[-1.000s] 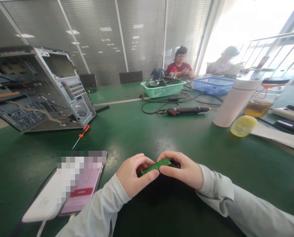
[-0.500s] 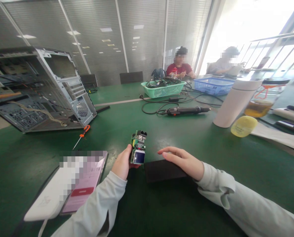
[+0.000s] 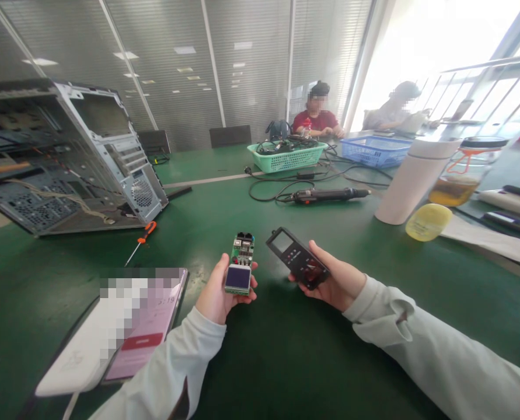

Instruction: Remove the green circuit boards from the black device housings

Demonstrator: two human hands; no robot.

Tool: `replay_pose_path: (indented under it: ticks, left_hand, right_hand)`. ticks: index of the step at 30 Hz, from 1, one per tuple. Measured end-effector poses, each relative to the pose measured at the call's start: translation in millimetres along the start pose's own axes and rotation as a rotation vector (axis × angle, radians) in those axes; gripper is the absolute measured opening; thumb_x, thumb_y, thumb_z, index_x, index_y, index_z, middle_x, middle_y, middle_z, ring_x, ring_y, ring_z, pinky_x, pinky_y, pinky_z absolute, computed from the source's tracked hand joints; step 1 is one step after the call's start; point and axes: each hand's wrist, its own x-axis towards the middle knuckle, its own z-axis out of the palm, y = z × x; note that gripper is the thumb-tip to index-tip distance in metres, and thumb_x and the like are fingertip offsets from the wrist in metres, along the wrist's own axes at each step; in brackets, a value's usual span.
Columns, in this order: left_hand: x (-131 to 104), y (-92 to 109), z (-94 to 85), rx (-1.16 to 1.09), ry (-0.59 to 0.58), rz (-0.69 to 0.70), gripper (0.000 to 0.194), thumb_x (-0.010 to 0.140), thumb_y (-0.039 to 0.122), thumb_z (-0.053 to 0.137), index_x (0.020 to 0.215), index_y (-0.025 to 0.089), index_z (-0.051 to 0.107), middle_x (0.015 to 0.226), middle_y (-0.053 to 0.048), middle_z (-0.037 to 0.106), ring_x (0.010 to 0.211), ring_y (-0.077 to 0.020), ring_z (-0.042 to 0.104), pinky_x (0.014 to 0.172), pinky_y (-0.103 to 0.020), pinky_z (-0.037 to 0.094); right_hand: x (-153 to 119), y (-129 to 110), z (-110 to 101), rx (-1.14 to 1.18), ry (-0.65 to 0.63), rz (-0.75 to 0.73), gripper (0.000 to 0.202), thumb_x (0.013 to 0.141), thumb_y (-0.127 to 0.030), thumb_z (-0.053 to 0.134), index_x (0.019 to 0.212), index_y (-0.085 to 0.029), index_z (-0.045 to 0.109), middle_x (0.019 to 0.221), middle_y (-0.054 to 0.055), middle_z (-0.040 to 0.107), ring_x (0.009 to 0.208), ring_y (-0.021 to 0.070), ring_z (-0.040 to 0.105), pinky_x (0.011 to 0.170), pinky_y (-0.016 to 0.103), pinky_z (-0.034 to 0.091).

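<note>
Held upright above the green tabletop [image 3: 286, 361]: a small green circuit board [image 3: 241, 263] carrying a bluish square screen at its near end and dark connectors at the far end, and just beside it a black casing shell [image 3: 297, 258] with a screen window and button holes, tilted face-up. Spread across a glass-walled office room: an open computer case [image 3: 67, 157] at left, an orange-handled screwdriver [image 3: 143, 238], a phone [image 3: 144, 326], an electric screwdriver [image 3: 330, 195], baskets and a white flask [image 3: 411, 181]. Left hand [image 3: 218, 291] closed in a grip round the board's lower end, right hand [image 3: 334, 283] closed in a grip on the shell's near end.
</note>
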Motion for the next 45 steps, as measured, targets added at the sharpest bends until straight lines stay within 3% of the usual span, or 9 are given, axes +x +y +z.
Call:
replay_pose_path:
  ticks: [5,12,20,22,24,27,35,39,45]
  left_hand:
    - [1.7,1.5,5.7,0.003,0.059,-0.057,0.059,0.091,0.052,0.025,0.082,0.010,0.066,0.051,-0.004,0.060,0.037,-0.0129,0.055,0.038,-0.022,0.040]
    - [-11.6,2.1,9.7,-0.022,-0.018,0.034,0.050,0.091,0.048,0.034,0.088,0.010,0.067,0.060,-0.004,0.064,0.047,-0.0112,0.060,0.047,-0.020,0.045]
    - [-3.3,3.2,10.0,-0.007,0.077,-0.029,0.036,0.090,0.032,0.036,0.089,0.008,0.063,0.056,-0.005,0.062,0.042,-0.0126,0.055,0.041,-0.022,0.044]
    - [-3.0,3.3,9.5,-0.011,0.074,-0.026,0.033,0.089,0.031,0.038,0.090,0.009,0.063,0.056,-0.004,0.062,0.041,-0.0126,0.055,0.041,-0.022,0.044]
    - [-3.5,3.3,9.5,-0.013,0.072,-0.016,0.032,0.088,0.030,0.039,0.090,0.009,0.063,0.057,-0.004,0.062,0.041,-0.0124,0.055,0.040,-0.021,0.044]
    - [-4.1,3.5,10.2,-0.012,0.081,-0.024,0.031,0.089,0.029,0.038,0.089,0.010,0.062,0.056,-0.004,0.062,0.040,-0.0121,0.055,0.039,-0.021,0.043]
    - [-7.0,4.1,11.4,-0.041,0.093,0.010,0.029,0.089,0.029,0.039,0.090,0.010,0.062,0.058,-0.003,0.062,0.042,-0.0104,0.055,0.041,-0.019,0.045]
    - [-8.3,4.7,11.5,-0.055,0.094,0.005,0.029,0.089,0.029,0.039,0.091,0.010,0.061,0.058,-0.003,0.061,0.042,-0.0102,0.054,0.041,-0.019,0.045]
    - [-4.7,6.0,11.8,-0.045,0.135,-0.039,0.030,0.089,0.027,0.037,0.091,0.010,0.061,0.056,-0.003,0.061,0.039,-0.0112,0.053,0.038,-0.020,0.044]
  right_hand:
    - [-2.5,-3.4,-1.3,0.143,-0.149,0.104,0.059,0.099,-0.054,0.016,0.104,-0.011,0.056,0.064,0.003,0.056,0.046,0.0084,0.050,0.046,0.016,0.041]
    - [1.6,7.5,-4.0,0.095,-0.405,0.221,0.069,0.099,-0.050,0.001,0.103,-0.010,0.057,0.057,0.002,0.051,0.046,0.0095,0.051,0.048,0.016,0.041]
    - [-2.7,6.7,4.8,-0.044,-0.264,0.131,0.061,0.099,-0.056,0.010,0.092,-0.012,0.052,0.068,0.004,0.057,0.049,0.0080,0.054,0.046,0.015,0.044]
    - [-0.7,9.6,3.7,-0.125,-0.228,0.027,0.050,0.099,-0.052,0.022,0.093,-0.012,0.051,0.071,0.004,0.057,0.053,0.0082,0.056,0.047,0.015,0.044]
    - [2.8,13.4,0.3,-0.225,-0.184,-0.143,0.039,0.091,-0.053,0.046,0.097,-0.014,0.049,0.075,0.003,0.058,0.057,0.0094,0.057,0.049,0.016,0.045]
    - [6.3,17.3,-5.4,-0.394,-0.149,-0.453,0.054,0.071,-0.057,0.067,0.100,-0.016,0.047,0.076,0.001,0.056,0.064,0.0118,0.056,0.054,0.019,0.046]
    - [-6.8,13.4,-7.6,-1.108,0.227,-1.300,0.027,0.074,-0.026,0.056,0.100,-0.018,0.050,0.101,0.007,0.054,0.094,0.0204,0.053,0.081,0.034,0.047]
    - [-8.1,14.1,-9.3,-1.215,0.281,-1.395,0.026,0.076,-0.023,0.053,0.102,-0.019,0.048,0.110,0.008,0.053,0.102,0.0209,0.053,0.087,0.034,0.046]
    - [-14.4,19.4,-14.5,-1.421,0.373,-1.375,0.026,0.076,-0.025,0.051,0.102,-0.021,0.047,0.107,0.004,0.058,0.093,0.0183,0.059,0.076,0.029,0.051]
